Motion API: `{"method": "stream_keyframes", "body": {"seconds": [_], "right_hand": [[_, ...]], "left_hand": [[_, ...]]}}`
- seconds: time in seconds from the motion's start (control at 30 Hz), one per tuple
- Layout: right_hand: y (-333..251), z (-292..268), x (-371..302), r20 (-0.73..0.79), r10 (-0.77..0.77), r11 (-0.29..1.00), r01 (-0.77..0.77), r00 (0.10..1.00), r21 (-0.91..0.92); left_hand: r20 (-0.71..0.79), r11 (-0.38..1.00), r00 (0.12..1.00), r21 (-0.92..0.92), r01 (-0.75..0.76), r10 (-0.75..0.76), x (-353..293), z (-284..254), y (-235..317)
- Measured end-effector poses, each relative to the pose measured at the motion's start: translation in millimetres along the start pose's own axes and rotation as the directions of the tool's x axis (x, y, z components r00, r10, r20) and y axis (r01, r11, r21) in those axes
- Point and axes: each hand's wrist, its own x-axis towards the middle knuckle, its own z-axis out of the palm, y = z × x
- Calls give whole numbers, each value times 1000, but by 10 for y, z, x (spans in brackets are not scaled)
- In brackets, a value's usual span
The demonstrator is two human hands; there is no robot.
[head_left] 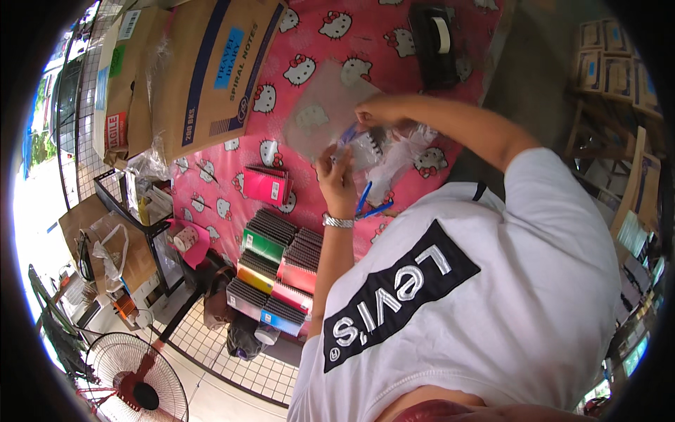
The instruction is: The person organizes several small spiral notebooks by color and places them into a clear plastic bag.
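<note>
Over the pink patterned table cover, my left hand [336,177], with a metal band at its wrist, has its fingers bent round the near edge of a clear plastic bag [364,156]. My right hand [374,112] is closed just beyond, at the top of a small purple-blue piece [349,133] between both hands; what its fingertips grip is hidden. A dark spiral binding [375,143] shows by the plastic. Under my hands lies a flat translucent sheet [313,116]. Nearer my body rests a blue V-shaped tool [370,202], perhaps scissors.
Left of my hands lies a small stack of pink notebooks [267,184]. Rows of coloured spiral notebooks [281,264] stand nearer me. A large carton [211,77] fills the far left, and a black tape dispenser [432,49] stands at the far right. A fan [137,383] is lower left.
</note>
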Motion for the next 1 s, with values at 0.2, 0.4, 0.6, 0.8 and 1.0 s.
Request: {"method": "stream_keyframes", "body": {"seconds": [0.2,0.4,0.6,0.8,1.0], "right_hand": [[-570,335,-677,-431,-146,980,190,890,60],[-650,-716,-365,-925,184,898,326,334,296],[741,-2852,-269,-805,305,872,-189,-510,450],[1547,-3268,-170,-695,573,673,-234,-435,702],[1302,-3092,-92,-841,333,852,-245,-427,462]], "left_hand": [[-9,1000,1000,-18,-22,22,71,-77,103],[-242,967,969,-253,-23,-41,512,-467,498],[-83,995,994,-76,67,-74,77,-750,354],[-103,929,936,-196,313,-337,-378,-714,251],[-201,966,946,-104,239,-255,-438,-957,267]]}}
